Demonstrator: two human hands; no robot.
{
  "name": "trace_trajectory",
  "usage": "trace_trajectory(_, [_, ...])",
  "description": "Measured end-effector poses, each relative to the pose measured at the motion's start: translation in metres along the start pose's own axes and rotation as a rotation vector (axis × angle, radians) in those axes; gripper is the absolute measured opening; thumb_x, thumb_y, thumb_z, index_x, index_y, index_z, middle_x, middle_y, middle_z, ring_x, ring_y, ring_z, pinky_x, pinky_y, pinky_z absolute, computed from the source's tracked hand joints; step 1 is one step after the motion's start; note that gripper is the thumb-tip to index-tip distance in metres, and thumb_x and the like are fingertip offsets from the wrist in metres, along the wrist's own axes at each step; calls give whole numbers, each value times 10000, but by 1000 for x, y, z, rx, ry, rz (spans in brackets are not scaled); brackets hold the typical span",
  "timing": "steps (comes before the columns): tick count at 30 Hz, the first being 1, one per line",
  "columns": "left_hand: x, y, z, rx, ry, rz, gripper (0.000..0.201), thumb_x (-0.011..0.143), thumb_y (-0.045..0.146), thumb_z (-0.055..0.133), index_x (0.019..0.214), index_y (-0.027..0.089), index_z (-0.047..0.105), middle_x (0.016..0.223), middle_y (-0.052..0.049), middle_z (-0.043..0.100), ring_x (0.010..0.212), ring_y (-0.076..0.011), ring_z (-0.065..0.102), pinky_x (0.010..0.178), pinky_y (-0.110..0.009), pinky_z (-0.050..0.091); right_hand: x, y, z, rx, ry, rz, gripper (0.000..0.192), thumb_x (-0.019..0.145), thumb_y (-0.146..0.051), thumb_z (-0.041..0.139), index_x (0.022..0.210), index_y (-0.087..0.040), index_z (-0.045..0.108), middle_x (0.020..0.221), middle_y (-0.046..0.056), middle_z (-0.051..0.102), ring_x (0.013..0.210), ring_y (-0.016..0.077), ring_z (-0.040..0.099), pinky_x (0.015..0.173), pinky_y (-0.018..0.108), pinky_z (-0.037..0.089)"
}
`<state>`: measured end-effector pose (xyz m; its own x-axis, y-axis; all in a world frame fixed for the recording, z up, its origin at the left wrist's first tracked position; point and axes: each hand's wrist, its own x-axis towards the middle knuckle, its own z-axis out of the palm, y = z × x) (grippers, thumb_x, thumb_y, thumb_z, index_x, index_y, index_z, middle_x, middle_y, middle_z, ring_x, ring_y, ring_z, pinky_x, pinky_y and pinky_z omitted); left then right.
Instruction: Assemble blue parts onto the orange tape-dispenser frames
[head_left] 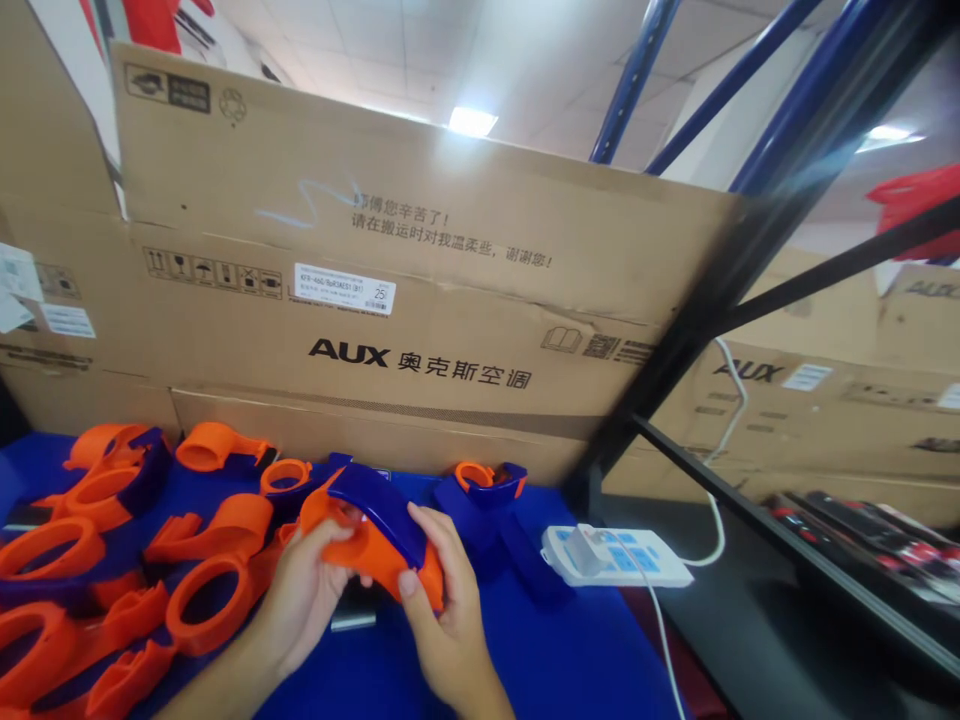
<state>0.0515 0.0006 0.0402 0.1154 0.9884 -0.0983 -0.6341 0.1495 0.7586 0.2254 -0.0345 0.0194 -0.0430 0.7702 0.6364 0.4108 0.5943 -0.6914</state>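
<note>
Both hands hold one orange and blue plastic tape dispenser (381,510) above the blue work surface (555,650). My left hand (307,590) grips its orange left side, with the thumb at the opening. My right hand (450,620) pinches the right end, fingers on the blue cover and thumb on the orange edge. A small dark piece with a silvery edge (352,621) lies below, between the wrists. Left of my hands lie several orange dispenser parts, among them a ring-shaped one (180,612). The inside of the held dispenser is largely hidden.
Behind the surface stands a large cardboard wall (420,330). An orange and blue dispenser (474,475) sits near it. To the right, a white power strip (660,565) has cables attached. A dark metal rack post (660,360) rises beside a black shelf (765,620).
</note>
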Motion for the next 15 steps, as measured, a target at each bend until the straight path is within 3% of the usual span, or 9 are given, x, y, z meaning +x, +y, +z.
trace_trajectory(2, [3, -12, -4, 1, -35, -33, 204, 753, 204, 726, 952, 192, 685, 913, -61, 747, 829, -255, 725, 633, -320, 578, 4, -1, -4, 7, 85, 51, 421, 1002, -446, 578, 1374, -249, 599, 1369, 119, 613, 1296, 302, 584, 1117, 482, 462])
trace_trajectory(4, [6, -12, -9, 52, -16, -15, 380, 729, 214, 766, 1099, 233, 682, 1059, -69, 759, 1033, -298, 713, 817, -367, 588, 7, -1, -9, 27, 175, 84, 420, 970, -441, 631, 1336, -235, 620, 1362, 129, 619, 1296, 316, 581, 1113, 498, 460])
trace_trajectory(6, [5, -6, -13, 157, 23, 80, 623, 696, 210, 816, 1280, 305, 622, 1188, -53, 737, 1196, -311, 654, 992, -384, 532, 10, -1, -14, 61, 257, 103, 427, 947, -458, 656, 1302, -222, 633, 1326, 139, 641, 1255, 325, 607, 1062, 495, 500])
trace_trajectory(8, [1, 1, -16, 309, 17, 188, 738, 696, 207, 843, 1367, 365, 578, 1317, -37, 687, 1311, -310, 579, 1107, -374, 452, 11, -1, -17, 93, 309, 120, 402, 940, -485, 658, 1236, -214, 658, 1229, 135, 682, 1151, 316, 658, 961, 462, 558])
trace_trajectory(10, [-2, 3, -19, 463, -46, 227, 614, 747, 224, 823, 1317, 366, 648, 1420, -31, 630, 1388, -314, 508, 1170, -368, 389, 10, -1, -16, 115, 339, 136, 399, 926, -530, 663, 1169, -213, 672, 1127, 121, 706, 1043, 302, 690, 860, 424, 591])
trace_trajectory(12, [-4, -3, -24, 542, -107, 165, 398, 785, 247, 791, 1172, 332, 751, 1415, -35, 644, 1409, -331, 487, 1183, -382, 382, 8, -1, -12, 165, 336, 147, 452, 905, -589, 668, 1164, -218, 662, 1086, 114, 707, 955, 290, 704, 769, 398, 607])
trace_trajectory(15, [-3, -24, -32, 404, -64, -18, 335, 783, 295, 781, 1117, 281, 778, 1215, -80, 758, 1221, -360, 654, 1009, -417, 548, 4, -2, -4, 336, 273, 183, 575, 913, -597, 656, 1348, -235, 550, 1138, 130, 689, 777, 248, 715, 573, 348, 602])
